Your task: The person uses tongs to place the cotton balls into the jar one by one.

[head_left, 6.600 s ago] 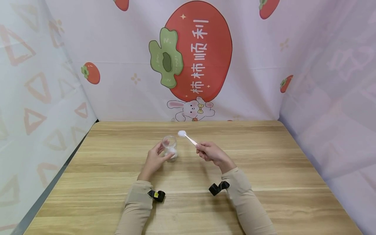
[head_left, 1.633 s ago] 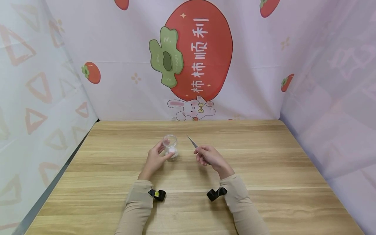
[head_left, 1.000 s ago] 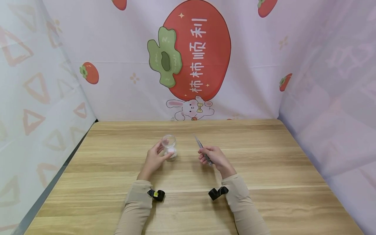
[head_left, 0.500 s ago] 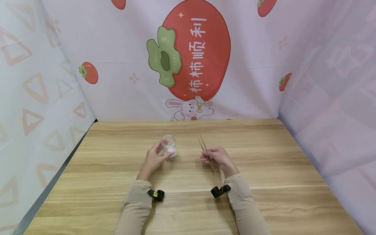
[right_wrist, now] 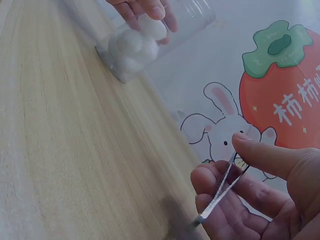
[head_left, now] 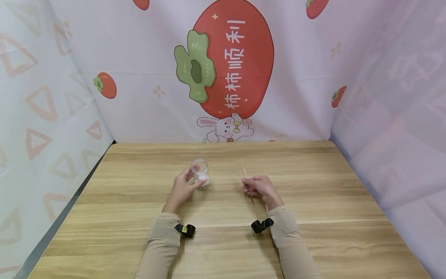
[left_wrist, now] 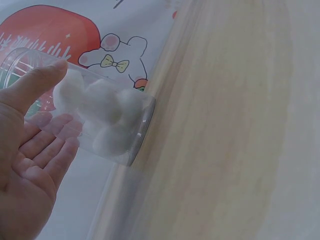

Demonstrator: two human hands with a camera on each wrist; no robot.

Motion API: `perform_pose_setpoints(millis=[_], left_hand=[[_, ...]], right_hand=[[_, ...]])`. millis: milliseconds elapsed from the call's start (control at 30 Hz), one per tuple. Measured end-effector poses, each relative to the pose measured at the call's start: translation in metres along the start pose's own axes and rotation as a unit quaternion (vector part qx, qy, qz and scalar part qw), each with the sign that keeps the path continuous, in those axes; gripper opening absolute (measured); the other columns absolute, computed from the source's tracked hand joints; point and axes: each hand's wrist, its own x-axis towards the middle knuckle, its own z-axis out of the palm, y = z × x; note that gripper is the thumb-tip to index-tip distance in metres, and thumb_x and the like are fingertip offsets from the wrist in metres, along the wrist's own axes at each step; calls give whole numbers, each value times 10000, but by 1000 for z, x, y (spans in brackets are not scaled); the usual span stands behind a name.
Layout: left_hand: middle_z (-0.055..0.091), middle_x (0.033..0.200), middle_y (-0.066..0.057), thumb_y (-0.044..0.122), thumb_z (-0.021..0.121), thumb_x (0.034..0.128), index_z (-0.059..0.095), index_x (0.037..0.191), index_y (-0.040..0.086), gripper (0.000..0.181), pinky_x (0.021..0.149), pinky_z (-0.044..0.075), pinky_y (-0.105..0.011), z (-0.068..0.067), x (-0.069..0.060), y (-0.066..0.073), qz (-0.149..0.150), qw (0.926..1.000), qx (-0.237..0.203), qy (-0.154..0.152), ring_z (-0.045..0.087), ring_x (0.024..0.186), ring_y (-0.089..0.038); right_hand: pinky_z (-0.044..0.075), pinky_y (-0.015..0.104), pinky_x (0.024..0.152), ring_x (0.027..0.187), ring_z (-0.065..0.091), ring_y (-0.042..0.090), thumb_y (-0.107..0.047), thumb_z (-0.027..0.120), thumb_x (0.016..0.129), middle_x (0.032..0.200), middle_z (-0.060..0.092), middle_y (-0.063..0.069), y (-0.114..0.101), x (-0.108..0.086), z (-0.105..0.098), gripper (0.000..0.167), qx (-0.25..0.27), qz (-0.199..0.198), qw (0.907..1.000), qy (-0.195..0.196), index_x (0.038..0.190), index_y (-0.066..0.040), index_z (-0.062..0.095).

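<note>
A clear jar stands upright on the table, its mouth uncovered. Several white cotton balls lie in its lower part. My left hand grips the jar from the left, thumb on the near side and fingers behind. To the right of the jar, my right hand holds metal tweezers between thumb and fingers. In the head view the tweezers' thin tips point away from me and look bare. The right wrist view shows the two arms of the tweezers spread apart, joined at the end.
The wooden table reaches back to a printed cloth with a red persimmon and a rabbit. More cloth hangs along the left and right sides. Black cameras are strapped at both wrists.
Earlier the tweezers held a cotton ball near the jar mouth; by 1.6 seconds ago their tips were bare. Since then my right hand has shifted right and turned the tweezers. My left hand stays put.
</note>
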Motion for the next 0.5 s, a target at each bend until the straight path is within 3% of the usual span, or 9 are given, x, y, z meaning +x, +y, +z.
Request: perform_pose_setpoints(millis=[333, 500], left_hand=[[475, 1440, -263, 40, 763, 795, 420, 1397, -73, 703, 1186, 401, -414, 1, -3, 13, -227, 9997, 5, -45, 480, 1343, -392], [482, 1433, -262, 51, 769, 792, 430, 1392, -70, 699, 1181, 410, -410, 1, -3, 12, -208, 9998, 8, -20, 488, 1337, -389]], right_hand=[[559, 142, 518, 512, 583, 35, -159, 695, 881, 597, 670, -59, 1, 1, -5, 279, -305, -1, 9991, 293, 995, 95, 709], [557, 138, 516, 500, 554, 18, -110, 666, 893, 592, 643, -70, 4, 2, -5, 292, -299, 25, 9994, 168, 1063, 127, 670]])
